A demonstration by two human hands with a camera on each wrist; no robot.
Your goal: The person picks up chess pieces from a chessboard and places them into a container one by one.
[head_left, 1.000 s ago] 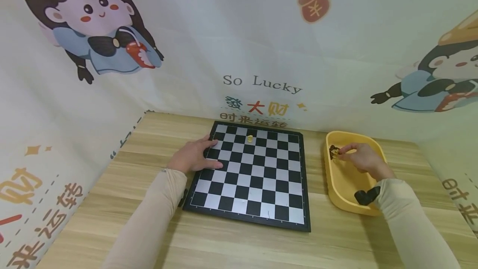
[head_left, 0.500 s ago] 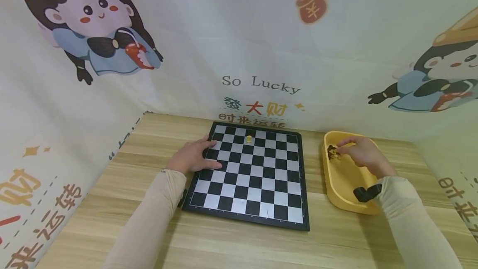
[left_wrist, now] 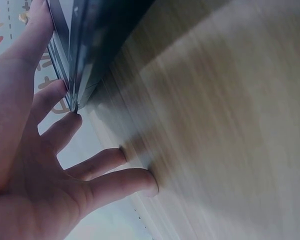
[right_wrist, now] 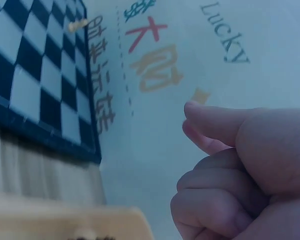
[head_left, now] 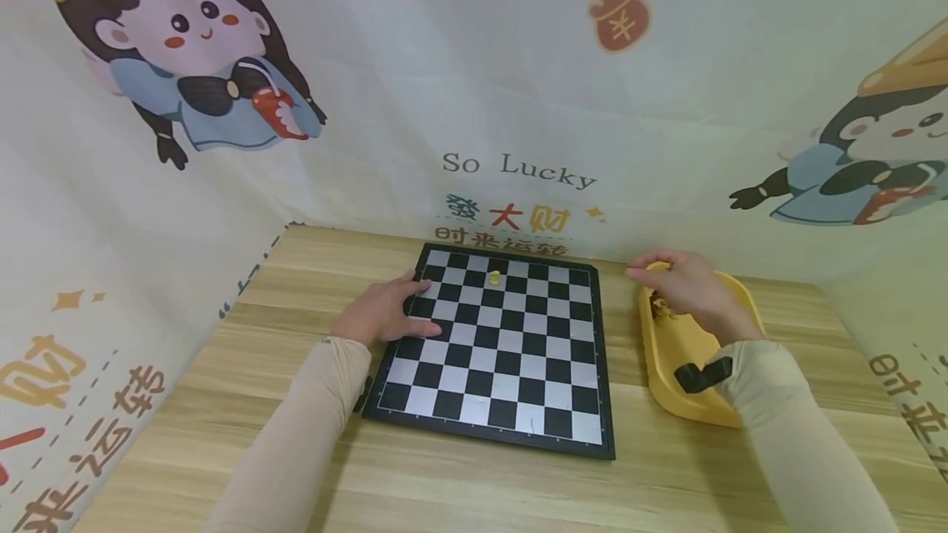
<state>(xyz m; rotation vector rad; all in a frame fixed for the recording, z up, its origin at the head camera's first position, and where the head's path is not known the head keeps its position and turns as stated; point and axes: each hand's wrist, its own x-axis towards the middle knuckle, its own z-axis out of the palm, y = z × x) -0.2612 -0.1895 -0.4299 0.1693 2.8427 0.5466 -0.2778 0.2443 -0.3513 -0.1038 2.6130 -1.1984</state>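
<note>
My left hand [head_left: 385, 311] rests on the left edge of a black-and-white chessboard [head_left: 489, 344], fingers spread. In the left wrist view, the thumb and some fingers [left_wrist: 60, 132] touch the board's side while others reach toward the wood. One small yellow chess piece [head_left: 494, 277] stands near the board's far edge. My right hand [head_left: 689, 290] is raised over the left rim of a yellow tray [head_left: 689, 344], thumb and index fingertips together and the other fingers curled. Whatever may be between those fingertips is hidden. Several dark and yellow chess pieces [head_left: 662, 307] lie inside the tray, partly covered by the hand.
The board and tray stand on a wood-grain table [head_left: 459, 492]. A printed white cloth [head_left: 370, 89] hangs behind and at the sides, close to the board's far edge. A strip of table separates board from tray.
My right hand has lifted from the pieces in the tray and moved left and away from me, past the tray's rim. My left hand stays on the board.
</note>
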